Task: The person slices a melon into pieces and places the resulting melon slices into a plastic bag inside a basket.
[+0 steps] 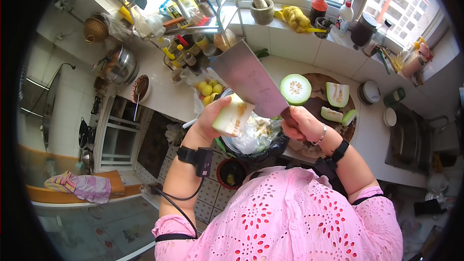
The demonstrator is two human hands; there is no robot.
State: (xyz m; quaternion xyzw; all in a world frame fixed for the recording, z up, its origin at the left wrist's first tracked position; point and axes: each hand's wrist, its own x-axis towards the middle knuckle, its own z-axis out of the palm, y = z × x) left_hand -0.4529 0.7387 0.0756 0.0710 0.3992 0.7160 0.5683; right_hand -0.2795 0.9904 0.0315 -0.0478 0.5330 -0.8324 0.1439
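Note:
My left hand (208, 119) grips a chunk of winter melon (232, 117), its seedy white flesh facing right. In my right hand (302, 125) is the handle of a Chinese cleaver (253, 81), whose broad blade tilts up to the left, its lower edge close to the chunk. Below both hands sits a bin with a black liner (266, 155), holding a crumpled clear plastic bag (252, 141) and pale scraps. On the round wooden chopping board (314, 83) to the right lie a large melon piece with a round cut face (295, 89), a seeded wedge (337, 94) and two smaller pieces (331, 114).
Yellow-green fruit (208, 88) in a bag sits behind my left hand. Bottles (186, 56) stand below a metal rack (195, 30). A stone mortar (262, 11) is on the windowsill. At right are stacked bowls (369, 92) and a sink (407, 148). A red-rimmed bucket (220, 178) stands on the floor.

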